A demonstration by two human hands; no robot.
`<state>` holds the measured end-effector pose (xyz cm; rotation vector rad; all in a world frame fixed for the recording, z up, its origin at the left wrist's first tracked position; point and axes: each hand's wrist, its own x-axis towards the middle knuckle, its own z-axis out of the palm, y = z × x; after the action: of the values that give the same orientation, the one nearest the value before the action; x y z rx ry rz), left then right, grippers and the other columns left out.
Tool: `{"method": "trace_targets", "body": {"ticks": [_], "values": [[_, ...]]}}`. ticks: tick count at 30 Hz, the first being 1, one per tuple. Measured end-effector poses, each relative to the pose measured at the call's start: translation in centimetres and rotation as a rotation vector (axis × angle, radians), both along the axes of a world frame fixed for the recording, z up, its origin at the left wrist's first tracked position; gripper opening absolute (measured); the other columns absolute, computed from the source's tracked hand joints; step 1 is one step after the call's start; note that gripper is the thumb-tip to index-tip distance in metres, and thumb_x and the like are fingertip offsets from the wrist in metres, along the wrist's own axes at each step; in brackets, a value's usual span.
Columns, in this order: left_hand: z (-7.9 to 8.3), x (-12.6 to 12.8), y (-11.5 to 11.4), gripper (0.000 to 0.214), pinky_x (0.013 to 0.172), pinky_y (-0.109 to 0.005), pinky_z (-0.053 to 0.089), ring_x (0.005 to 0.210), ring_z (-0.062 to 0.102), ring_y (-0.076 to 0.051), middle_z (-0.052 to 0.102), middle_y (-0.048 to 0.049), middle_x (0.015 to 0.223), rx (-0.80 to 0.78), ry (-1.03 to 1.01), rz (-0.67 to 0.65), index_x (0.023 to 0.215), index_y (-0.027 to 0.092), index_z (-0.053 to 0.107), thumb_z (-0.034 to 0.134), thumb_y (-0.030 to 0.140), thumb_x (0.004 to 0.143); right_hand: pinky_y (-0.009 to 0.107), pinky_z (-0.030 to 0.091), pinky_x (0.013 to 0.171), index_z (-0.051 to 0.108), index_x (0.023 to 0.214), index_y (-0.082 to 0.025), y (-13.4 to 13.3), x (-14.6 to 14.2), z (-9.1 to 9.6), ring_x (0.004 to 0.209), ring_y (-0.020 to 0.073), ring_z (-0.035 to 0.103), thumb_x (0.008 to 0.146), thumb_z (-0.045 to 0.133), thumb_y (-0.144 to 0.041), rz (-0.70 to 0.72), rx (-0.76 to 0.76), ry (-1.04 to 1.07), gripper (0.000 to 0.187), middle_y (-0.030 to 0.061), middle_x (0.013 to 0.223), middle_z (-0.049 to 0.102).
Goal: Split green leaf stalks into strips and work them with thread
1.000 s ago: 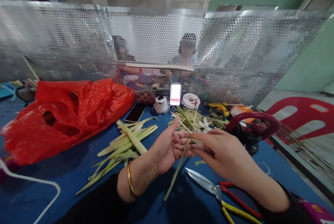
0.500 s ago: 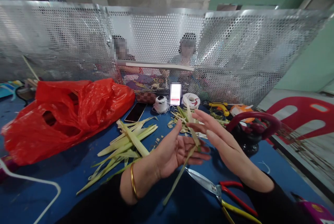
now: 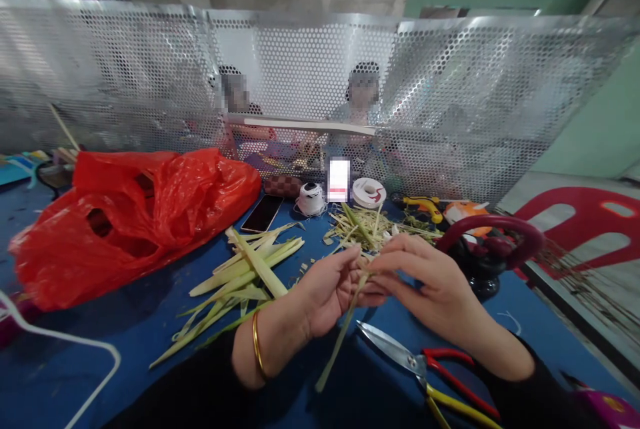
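My left hand (image 3: pixel 325 292) and my right hand (image 3: pixel 425 282) meet over the blue table (image 3: pixel 125 342). Both pinch the top of one pale green leaf strip (image 3: pixel 340 339). The strip hangs down and towards me from the fingers. A gold bangle (image 3: pixel 257 352) sits on my left wrist. A pile of long green leaf strips (image 3: pixel 245 276) lies just left of my left hand. Scissors with red and yellow handles (image 3: pixel 425 369) lie on the table under my right forearm.
A red plastic bag (image 3: pixel 135 216) fills the left. A phone (image 3: pixel 260 213), thread spools (image 3: pixel 310 199), leaf trimmings (image 3: pixel 370 226) and a dark pot with a maroon handle (image 3: pixel 487 242) stand behind. Two people sit beyond a perforated metal screen (image 3: pixel 450 102). A white cord (image 3: pixel 60 339) crosses bottom left.
Half a second ago my right hand was open and lifted off the strip. It has come back down, and both hands pinch the strip's top again.
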<state>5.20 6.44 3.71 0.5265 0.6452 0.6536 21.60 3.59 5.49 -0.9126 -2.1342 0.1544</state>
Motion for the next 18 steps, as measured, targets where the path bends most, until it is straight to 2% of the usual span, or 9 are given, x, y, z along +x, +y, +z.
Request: {"method": "trace_targets", "body": {"ticks": [2,5,7,9,11,13,16,18], "values": [[0.1,-0.2,0.1,0.041,0.064,-0.027,0.054,0.052,0.062,-0.012,0.064,-0.0049,0.061,-0.014,-0.049,0.001,0.072,0.011,0.063,0.04,0.036,0.094,0.033,0.048,0.071,0.067,0.094,-0.022,-0.3,-0.4,-0.1,0.079,0.0182,0.059,0.088,0.055,-0.015,-0.04,-0.015,-0.079,0.016,0.0047,0.086,0.062],[0.1,-0.3,0.0,0.048,0.064,-0.026,0.053,0.054,0.062,-0.012,0.064,-0.0057,0.063,0.017,-0.058,-0.042,0.078,0.01,0.065,0.038,0.046,0.093,0.029,0.046,0.064,0.064,0.085,-0.02,-0.3,-0.9,-0.6,0.073,0.0172,0.056,0.085,0.057,-0.016,-0.222,-0.11,-0.075,0.008,0.0034,0.081,0.059],[0.0,-0.2,-0.3,0.04,0.067,-0.027,0.053,0.055,0.062,-0.012,0.063,-0.0039,0.062,0.059,-0.025,-0.037,0.08,0.01,0.066,0.047,0.044,0.09,0.027,0.044,0.059,0.059,0.076,-0.02,0.0,-1.1,-1.0,0.069,0.0163,0.054,0.084,0.059,-0.017,-0.288,-0.168,-0.087,0.008,0.0016,0.076,0.056],[-0.1,0.0,-0.5,0.021,0.071,-0.029,0.054,0.057,0.062,-0.012,0.062,-0.0023,0.063,0.114,0.021,-0.023,0.079,0.011,0.066,0.058,0.03,0.081,0.027,0.042,0.059,0.056,0.073,-0.02,0.3,-1.2,-1.3,0.068,0.0158,0.053,0.084,0.058,-0.018,-0.288,-0.209,-0.059,0.011,0.0007,0.074,0.054],[-0.1,0.1,-0.6,0.01,0.076,-0.031,0.053,0.063,0.065,-0.013,0.064,-0.0029,0.068,0.153,0.053,-0.025,0.078,0.011,0.066,0.061,0.013,0.069,0.026,0.042,0.059,0.055,0.072,-0.019,0.6,-1.2,-1.5,0.065,0.0148,0.052,0.084,0.056,-0.019,-0.272,-0.263,0.065,0.012,-0.0003,0.071,0.053],[0.0,0.0,-0.5,0.023,0.079,-0.03,0.052,0.072,0.068,-0.015,0.068,-0.0057,0.079,0.16,0.045,-0.058,0.081,0.01,0.066,0.057,0.005,0.061,0.025,0.043,0.057,0.054,0.074,-0.02,0.7,-1.0,-1.3,0.061,0.0134,0.051,0.083,0.056,-0.02,-0.234,-0.351,0.253,0.009,-0.0013,0.068,0.054],[0.1,-0.3,0.0,0.026,0.079,-0.03,0.051,0.079,0.069,-0.018,0.07,-0.0096,0.086,0.109,-0.022,-0.081,0.087,0.008,0.067,0.054,0.012,0.064,0.024,0.046,0.056,0.054,0.08,-0.02,0.3,-0.3,-0.2,0.061,0.0128,0.054,0.083,0.057,-0.022,-0.064,-0.469,0.446,0.005,-0.0009,0.071,0.058],[0.0,-0.6,0.3,0.026,0.075,-0.029,0.052,0.072,0.068,-0.018,0.071,-0.0114,0.082,0.055,-0.069,-0.063,0.088,0.006,0.067,0.052,0.021,0.072,0.027,0.049,0.065,0.057,0.083,-0.02,-0.3,0.5,1.0,0.07,0.0146,0.058,0.084,0.059,-0.024,0.096,-0.532,0.348,0.005,0.0014,0.077,0.062]]}}
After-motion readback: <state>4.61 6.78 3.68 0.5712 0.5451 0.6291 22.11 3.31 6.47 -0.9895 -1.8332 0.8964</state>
